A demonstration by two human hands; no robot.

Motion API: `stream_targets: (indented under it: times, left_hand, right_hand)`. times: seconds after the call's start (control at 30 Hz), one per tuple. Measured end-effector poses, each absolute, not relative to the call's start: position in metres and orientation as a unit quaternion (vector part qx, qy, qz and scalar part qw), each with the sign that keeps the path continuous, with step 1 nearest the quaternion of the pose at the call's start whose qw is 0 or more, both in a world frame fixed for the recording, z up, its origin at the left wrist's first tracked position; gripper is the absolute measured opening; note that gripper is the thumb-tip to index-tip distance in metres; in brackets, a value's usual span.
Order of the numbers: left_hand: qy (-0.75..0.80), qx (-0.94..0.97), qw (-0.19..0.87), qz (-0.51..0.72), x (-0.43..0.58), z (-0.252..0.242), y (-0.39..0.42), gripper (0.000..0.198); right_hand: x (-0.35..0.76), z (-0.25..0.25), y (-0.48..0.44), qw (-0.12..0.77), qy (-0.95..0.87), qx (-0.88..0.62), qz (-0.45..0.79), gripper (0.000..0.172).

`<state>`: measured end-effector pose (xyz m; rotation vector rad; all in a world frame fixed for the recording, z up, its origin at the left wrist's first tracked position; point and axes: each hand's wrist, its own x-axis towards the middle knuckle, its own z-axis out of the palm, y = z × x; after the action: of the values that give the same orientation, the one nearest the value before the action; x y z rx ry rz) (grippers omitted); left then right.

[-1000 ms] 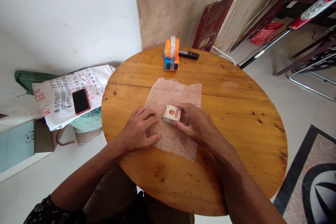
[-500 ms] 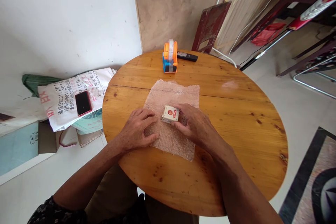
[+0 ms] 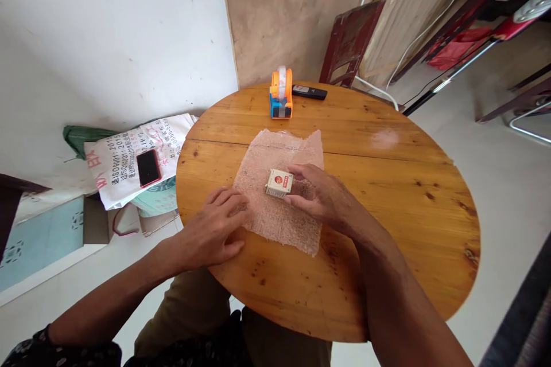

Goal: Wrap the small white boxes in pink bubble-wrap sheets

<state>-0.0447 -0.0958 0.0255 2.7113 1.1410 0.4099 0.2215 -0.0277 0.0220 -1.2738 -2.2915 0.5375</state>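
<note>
A small white box [image 3: 279, 182] with a red round emblem and red label lies on a sheet of pinkish bubble wrap [image 3: 275, 221]. My right hand [image 3: 321, 195] comes from the right. Its thumb and fingers lie on either side of the box's right end, in a loose grip. Close to the wrap's left edge, my left hand [image 3: 219, 223] rests with fingers spread and nothing in it; the fingertips reach the edge and are slightly blurred. Beyond the wrap stands an orange and blue tape dispenser [image 3: 281, 93] holding a roll of clear tape.
A black remote control [image 3: 310, 92] lies beside the dispenser on the round wooden table [image 3: 400, 206]. Left of the table, a phone [image 3: 148, 168] lies on a printed white sack [image 3: 116, 152]. A dark red chair [image 3: 350, 43] stands at the far edge.
My left hand has drawn back leftward, off the wrap's middle to its edge. My right hand has shifted slightly away from the box's middle. The view has turned a little.
</note>
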Motion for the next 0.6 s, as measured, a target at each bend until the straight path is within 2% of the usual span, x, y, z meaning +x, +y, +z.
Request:
stream_targets:
  times: [0.07, 0.23, 0.47, 0.6]
  left_hand:
    - [0.366, 0.920, 0.061, 0.123, -0.039, 0.023, -0.098, 0.038]
    - [0.340, 0.925, -0.005, 0.167, -0.027, 0.005, -0.093, 0.009]
    - [0.342, 0.877, 0.016, 0.338, -0.018, 0.006, -0.080, 0.011]
    - [0.385, 0.845, 0.050, 0.368, -0.007, 0.024, -0.056, 0.009]
  right_hand:
    - [0.220, 0.020, -0.026, 0.226, -0.832, -0.466, 0.197, 0.050]
    - [0.216, 0.015, -0.025, 0.217, -0.827, -0.479, 0.198, 0.048]
    - [0.214, 0.015, -0.026, 0.221, -0.811, -0.482, 0.245, 0.044]
    - [0.220, 0.016, -0.025, 0.236, -0.781, -0.482, 0.319, 0.045]
